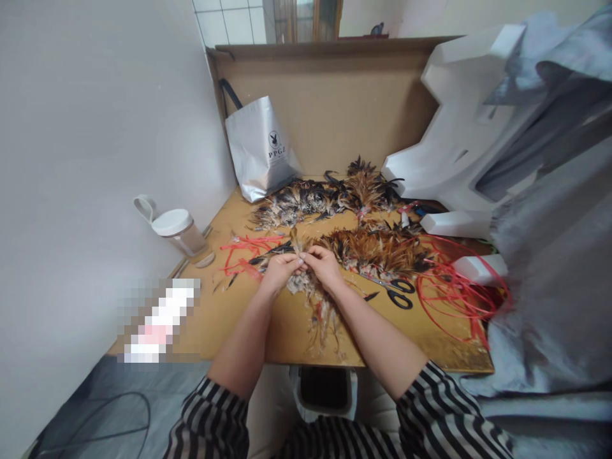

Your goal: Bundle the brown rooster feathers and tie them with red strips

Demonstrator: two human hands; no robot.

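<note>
Over the middle of the yellow table (229, 328), my left hand (282, 270) and my right hand (325, 264) meet at their fingertips. Both are closed in a pinch on a small bunch of brownish feathers (299, 241), whose tips point up and away from me. Loose greyish fluff and feathers (325, 319) lie beneath and in front of the hands. To the right of my right hand is a pile of brown-orange feathers (387, 248). Black-handled scissors (400, 294) rest just in front of that pile. Short red plastic strips (251, 245) lie left of my left hand.
Dark feather bundles (306, 201) line the back, near a silver bag (261, 150). A lidded jar (184, 236) stands at left by the wall. Tangled red strapping (459, 293) and white foam pieces (459, 127) occupy the right. A bin (325, 389) sits below the front edge.
</note>
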